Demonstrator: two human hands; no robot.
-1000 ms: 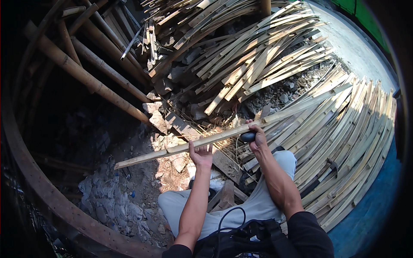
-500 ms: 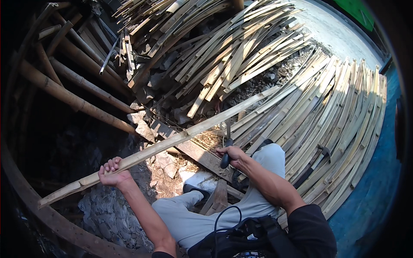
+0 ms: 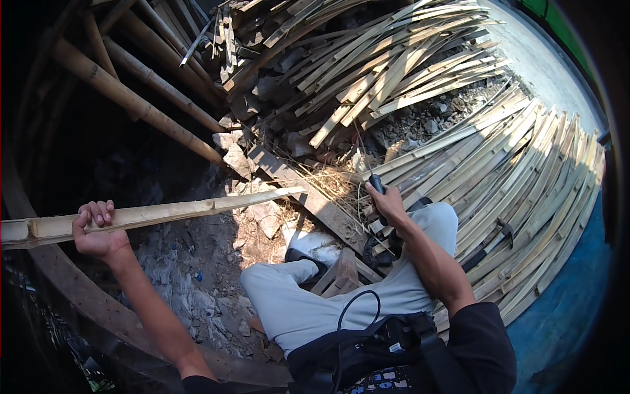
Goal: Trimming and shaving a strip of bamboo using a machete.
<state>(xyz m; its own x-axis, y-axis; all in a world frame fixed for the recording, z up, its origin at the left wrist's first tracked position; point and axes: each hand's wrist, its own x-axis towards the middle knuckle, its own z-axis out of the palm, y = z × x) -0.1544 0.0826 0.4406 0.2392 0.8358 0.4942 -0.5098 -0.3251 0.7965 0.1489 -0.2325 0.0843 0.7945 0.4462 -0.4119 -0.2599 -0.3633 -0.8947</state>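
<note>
My left hand (image 3: 102,230) is wrapped round a split bamboo strip (image 3: 177,211), held nearly level at the left. One end of the strip runs out of view at the left edge; the other tapers to a tip above a worn wooden plank (image 3: 295,180). Clear of the strip, on the right, my right hand (image 3: 388,202) grips a knife (image 3: 375,184) by its dark handle. Its thin blade points up and away, hard to make out against the rubble.
Many split bamboo strips (image 3: 512,190) lie side by side on my right, with a dark-handled tool (image 3: 489,246) on them. Another heap of strips (image 3: 394,65) lies ahead. Thick bamboo poles (image 3: 138,98) slant at the far left. Rubble and shavings cover the ground between my legs and the poles.
The bamboo strip has moved left with my left hand, its far end coming off the right-hand pile to above the plank. My right hand has shifted slightly up and right with the knife.
</note>
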